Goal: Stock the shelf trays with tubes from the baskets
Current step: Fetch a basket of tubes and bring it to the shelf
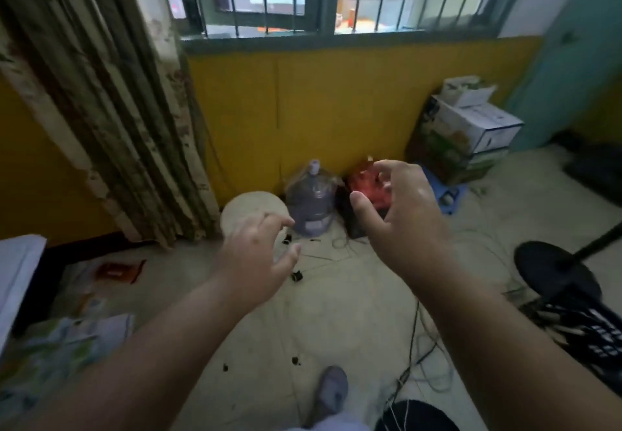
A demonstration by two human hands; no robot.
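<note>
A grey slipper (331,392) was seen on the tiled floor (336,313) nearest the camera. Above it, the left hand (259,259) and right hand (400,215) were held out with fingers loosely spread, nothing grasped. Beyond, a water jug (311,203) was stood against the yellow wall (319,101). No tubes, baskets or shelf trays were shown.

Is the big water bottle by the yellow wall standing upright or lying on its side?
Upright. The water bottle stands on the floor with its narrow neck and cap pointing up, against the yellow wall.
</note>
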